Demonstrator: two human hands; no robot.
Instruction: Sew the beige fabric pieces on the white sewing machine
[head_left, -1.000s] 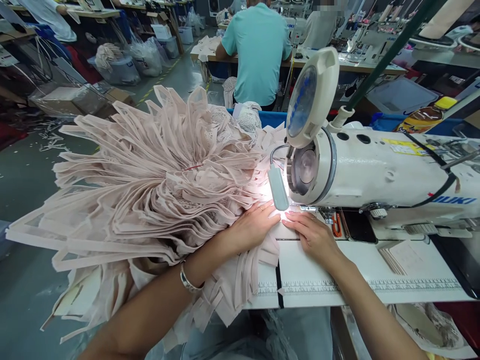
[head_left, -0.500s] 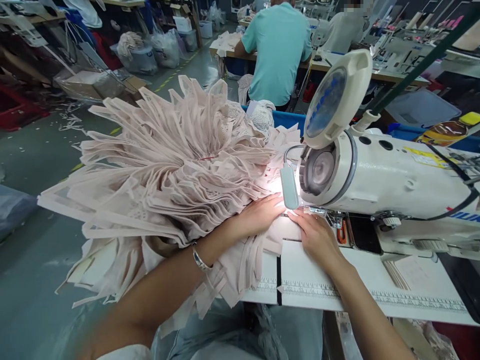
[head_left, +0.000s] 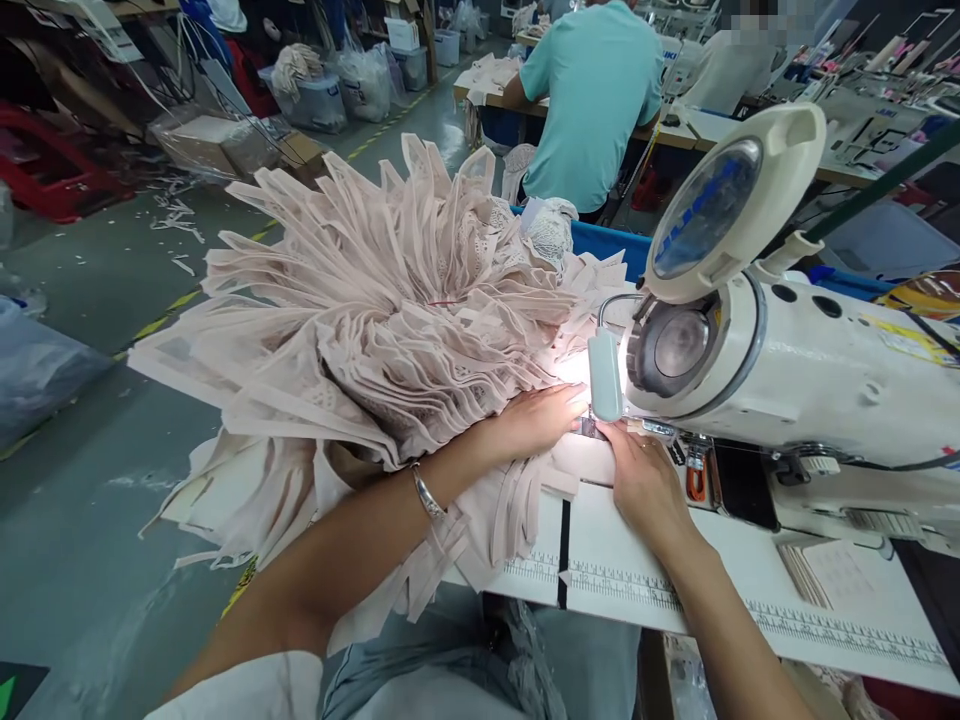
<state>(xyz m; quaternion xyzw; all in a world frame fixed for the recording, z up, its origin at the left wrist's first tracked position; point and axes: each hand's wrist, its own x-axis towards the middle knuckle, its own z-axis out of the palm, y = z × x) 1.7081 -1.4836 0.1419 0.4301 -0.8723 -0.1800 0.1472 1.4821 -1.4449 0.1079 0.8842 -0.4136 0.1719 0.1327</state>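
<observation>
At the lit sewing spot of a white sewing machine point(head_left: 795, 350), my left hand point(head_left: 541, 418) lies with fingers stretched over pale pink fabric. Its fingertips come close to the needle area, part of which is hidden by the small grey lamp point(head_left: 605, 378). My right hand point(head_left: 646, 478) rests on the right side of that spot, fingers extended forward and touching the edge of a pale pink piece point(head_left: 581, 458). A large fanned bundle of pale pink mesh and lace pieces point(head_left: 390, 310) is heaped left of the machine, behind my left forearm.
A printed ruler point(head_left: 645, 590) runs along the table's front edge. Orange-handled snips point(head_left: 696, 475) lie beside the machine base, and a stack of small cards point(head_left: 829, 572) is at the right. Ahead, a person in a turquoise shirt point(head_left: 592, 100) sits at another table.
The view has swung slightly left, so the machine and bundle appear farther right. Both hands stay at the sewing spot; a small metal part now shows more clearly between them.
</observation>
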